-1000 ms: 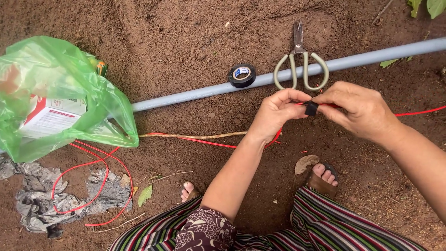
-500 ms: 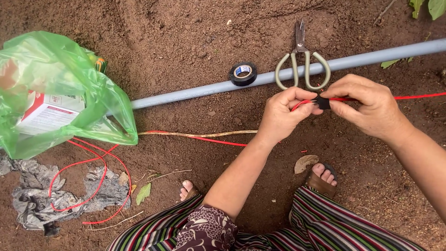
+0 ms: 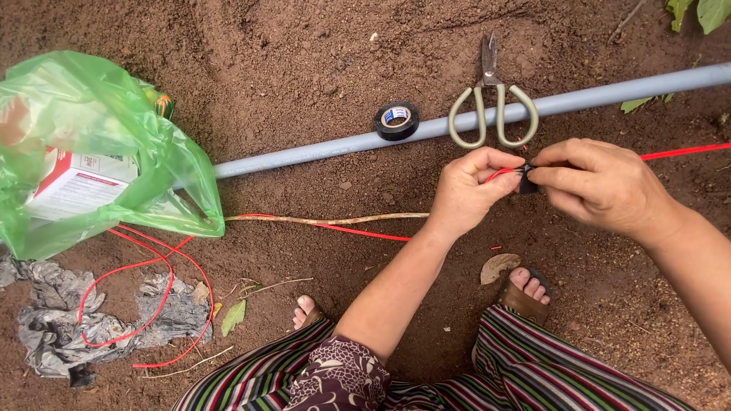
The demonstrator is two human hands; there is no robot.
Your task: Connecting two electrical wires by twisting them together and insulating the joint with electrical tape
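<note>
Pinching together over the bare soil, the left hand (image 3: 468,190) and the right hand (image 3: 598,183) meet at a small black wrapped spot (image 3: 527,179) on a red wire (image 3: 670,153); both have their fingers closed, the left thumb and forefinger nipping the wire just beside the black wrap, the right fingertips clamped on the wrap itself. From the right hand the wire runs off toward the right edge of the view; from under the left hand it trails back across the ground beside a thin dry stick (image 3: 327,220). Just beyond the hands lies a long grey pipe (image 3: 320,150), with olive-handled scissors (image 3: 493,106) resting across it and a roll of black tape (image 3: 396,120) touching its far side. Well off to the left sits a green plastic bag (image 3: 106,152) with a white-and-red box inside it, and nearer the person more red wire loops over crumpled grey rags (image 3: 99,320). Sandalled toes (image 3: 525,285) and striped trousers (image 3: 533,373) show below. How the wire ends join under the wrap is hidden by the fingers, and the bag's other contents are hard to make out.
</note>
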